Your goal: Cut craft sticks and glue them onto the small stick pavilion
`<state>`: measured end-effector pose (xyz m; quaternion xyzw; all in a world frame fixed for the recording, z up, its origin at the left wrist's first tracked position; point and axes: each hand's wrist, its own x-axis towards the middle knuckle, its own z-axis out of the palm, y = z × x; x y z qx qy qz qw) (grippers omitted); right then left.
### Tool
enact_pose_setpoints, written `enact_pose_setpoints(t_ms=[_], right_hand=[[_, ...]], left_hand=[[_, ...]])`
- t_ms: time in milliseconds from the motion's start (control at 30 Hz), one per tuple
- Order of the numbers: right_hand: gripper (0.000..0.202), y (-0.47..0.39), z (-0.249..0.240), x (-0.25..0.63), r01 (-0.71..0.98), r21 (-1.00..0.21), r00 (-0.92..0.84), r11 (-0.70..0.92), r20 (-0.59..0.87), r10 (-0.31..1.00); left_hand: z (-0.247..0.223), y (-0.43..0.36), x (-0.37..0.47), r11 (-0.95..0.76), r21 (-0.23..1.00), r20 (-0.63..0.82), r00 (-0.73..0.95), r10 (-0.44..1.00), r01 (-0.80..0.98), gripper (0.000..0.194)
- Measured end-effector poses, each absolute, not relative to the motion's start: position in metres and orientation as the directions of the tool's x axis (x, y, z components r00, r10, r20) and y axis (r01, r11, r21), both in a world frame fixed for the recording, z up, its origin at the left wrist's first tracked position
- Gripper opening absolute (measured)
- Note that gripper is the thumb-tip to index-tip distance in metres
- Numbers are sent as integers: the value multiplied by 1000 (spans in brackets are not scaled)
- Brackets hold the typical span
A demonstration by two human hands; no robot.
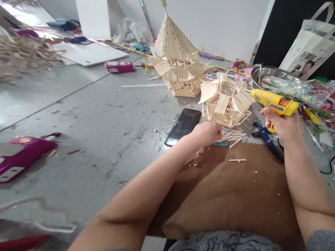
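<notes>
My right hand [284, 125] is wrapped round the handle of a yellow hot glue gun [269, 99], its nozzle pointing left at the roof slats of the smaller stick model [227, 101]. In front of that model, my left hand [208, 132] is closed beside a small pile of short wooden sticks [237, 134]. Its fingertips are mostly turned away, so what they hold does not show. Behind the smaller model stands a taller stick pagoda [180, 66] with a pointed roof. A blue-handled cutter [268, 141] lies below the glue gun.
A black phone [183, 127] lies left of my left hand. Brown board [230, 188] covers the area before me, with a few stick pieces on it. A metal bowl [255, 75] and plastic-wrapped bundles crowd the right. Purple boxes [120, 67] lie to the left.
</notes>
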<state>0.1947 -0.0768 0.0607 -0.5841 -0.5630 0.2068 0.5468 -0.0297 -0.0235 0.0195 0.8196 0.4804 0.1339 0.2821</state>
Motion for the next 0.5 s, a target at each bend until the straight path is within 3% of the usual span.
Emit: enact_pose_setpoints(t_ms=[167, 500], right_hand=[[28, -82, 69, 196, 391, -879, 289, 274, 400, 870], [23, -87, 74, 193, 377, -864, 256, 334, 443, 859]], left_hand=[[28, -27, -33, -494, 334, -188, 570, 800, 803, 8], [25, -26, -32, -526, 254, -233, 579, 781, 812, 10]])
